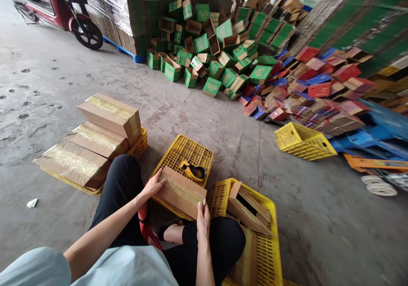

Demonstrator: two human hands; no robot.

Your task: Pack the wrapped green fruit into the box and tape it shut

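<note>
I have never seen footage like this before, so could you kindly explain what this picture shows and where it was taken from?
There is no machine here: a camera worn on a person's head looks down at their own bare hands as they sit on a concrete floor. The left hand and right hand grip opposite ends of a taped cardboard box resting on a yellow crate. A tape dispenser lies on that crate. Finished taped boxes are stacked to the left; green boxes are piled behind.
</note>
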